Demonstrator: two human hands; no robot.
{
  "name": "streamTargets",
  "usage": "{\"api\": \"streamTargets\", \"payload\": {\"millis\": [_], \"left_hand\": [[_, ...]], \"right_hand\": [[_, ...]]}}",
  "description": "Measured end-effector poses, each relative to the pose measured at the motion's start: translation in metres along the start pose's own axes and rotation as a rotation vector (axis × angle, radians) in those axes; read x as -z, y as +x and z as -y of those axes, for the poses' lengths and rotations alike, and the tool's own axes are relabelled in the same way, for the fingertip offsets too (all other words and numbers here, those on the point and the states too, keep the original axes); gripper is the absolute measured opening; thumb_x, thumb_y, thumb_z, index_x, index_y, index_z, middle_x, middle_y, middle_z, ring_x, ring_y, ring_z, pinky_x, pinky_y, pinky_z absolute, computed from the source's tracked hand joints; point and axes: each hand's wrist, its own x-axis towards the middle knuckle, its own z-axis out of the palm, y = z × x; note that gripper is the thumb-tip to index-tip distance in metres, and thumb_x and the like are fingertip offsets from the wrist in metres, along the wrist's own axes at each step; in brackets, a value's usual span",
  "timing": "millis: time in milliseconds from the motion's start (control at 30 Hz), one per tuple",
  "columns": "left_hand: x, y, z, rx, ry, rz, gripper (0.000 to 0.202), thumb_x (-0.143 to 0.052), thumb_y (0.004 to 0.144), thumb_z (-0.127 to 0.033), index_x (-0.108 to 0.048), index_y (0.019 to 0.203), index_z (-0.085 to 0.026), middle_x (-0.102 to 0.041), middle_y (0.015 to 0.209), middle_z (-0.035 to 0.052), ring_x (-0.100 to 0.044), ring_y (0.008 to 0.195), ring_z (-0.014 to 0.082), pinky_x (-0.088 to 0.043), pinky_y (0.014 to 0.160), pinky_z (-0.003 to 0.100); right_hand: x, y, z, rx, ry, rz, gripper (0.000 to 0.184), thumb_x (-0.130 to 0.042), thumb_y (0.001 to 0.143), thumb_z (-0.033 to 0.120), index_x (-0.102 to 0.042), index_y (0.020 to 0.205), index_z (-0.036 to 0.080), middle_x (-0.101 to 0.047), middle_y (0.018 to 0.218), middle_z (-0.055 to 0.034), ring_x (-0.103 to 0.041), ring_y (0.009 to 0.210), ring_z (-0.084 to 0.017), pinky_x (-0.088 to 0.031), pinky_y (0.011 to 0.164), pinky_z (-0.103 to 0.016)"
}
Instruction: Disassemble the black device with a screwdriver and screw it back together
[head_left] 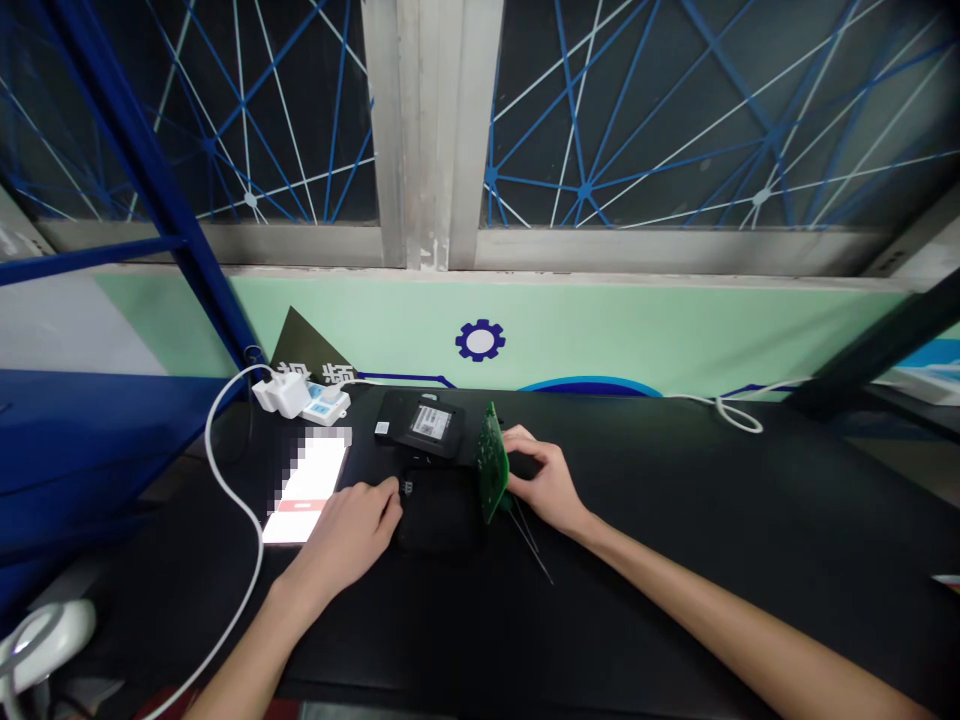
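My right hand (546, 482) is closed on a green circuit board (492, 464), which it holds upright on edge with fingers behind its right face. Thin wire-like leads (534, 540) trail from behind the board toward the front. At the left edge of an open black plastic housing (441, 548), my left hand (363, 518) rests with its fingers curled, touching the rim. Small light parts show in the housing's upper left corner. Behind it lies a black casing part (421, 424) bearing white labels.
Left of the housing lies a lit phone (307, 485), partly blurred out. A white power strip with plugs (304, 398) stands at the back left, its cable (217, 470) looping forward. Another white cable (739, 415) lies at the back right. A wall and windows rise behind the black table (675, 520).
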Motion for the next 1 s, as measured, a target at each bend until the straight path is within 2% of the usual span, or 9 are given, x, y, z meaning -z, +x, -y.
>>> {"api": "streamTargets", "payload": {"millis": [133, 400, 633, 1000], "left_hand": [[0.001, -0.001, -0.001, 0.002, 0.001, 0.003, 0.027, -0.032, 0.101, -0.024, -0.05, 0.081, -0.023, -0.055, 0.063, -0.001, -0.059, 0.06, 0.0197, -0.028, 0.054, 0.029], [0.0, 0.0, -0.001, 0.003, 0.028, 0.007, 0.026, -0.033, 0.102, -0.025, -0.055, 0.087, -0.022, -0.06, 0.068, 0.0017, -0.063, 0.066, 0.0216, -0.03, 0.056, 0.03], [-0.002, 0.002, 0.0, 0.01, 0.039, 0.006, 0.028, -0.032, 0.102, -0.027, -0.059, 0.095, -0.021, -0.064, 0.073, 0.005, -0.066, 0.073, 0.0241, -0.034, 0.058, 0.03], [-0.004, 0.003, 0.002, 0.02, 0.054, 0.025, 0.031, -0.032, 0.102, -0.028, -0.061, 0.106, -0.02, -0.068, 0.082, 0.0088, -0.067, 0.082, 0.0276, -0.04, 0.064, 0.033]], "right_hand": [[0.0, 0.001, -0.001, -0.01, -0.02, -0.003, 0.02, -0.073, 0.082, 0.04, -0.07, 0.076, 0.021, -0.068, 0.078, -0.0051, -0.06, 0.081, -0.023, -0.049, 0.08, -0.04], [-0.001, 0.0, 0.005, 0.072, -0.14, 0.111, 0.008, -0.072, 0.084, 0.028, -0.071, 0.078, 0.022, -0.07, 0.08, -0.0039, -0.059, 0.083, -0.022, -0.045, 0.084, -0.04], [-0.006, 0.0, 0.013, 0.093, -0.305, 0.174, 0.003, -0.073, 0.082, 0.024, -0.071, 0.079, 0.023, -0.071, 0.079, -0.0027, -0.059, 0.083, -0.022, -0.041, 0.087, -0.042], [-0.011, 0.0, 0.014, 0.122, -0.356, 0.227, 0.01, -0.075, 0.076, 0.017, -0.07, 0.082, 0.023, -0.072, 0.078, -0.0009, -0.06, 0.083, -0.021, -0.039, 0.089, -0.043]]}}
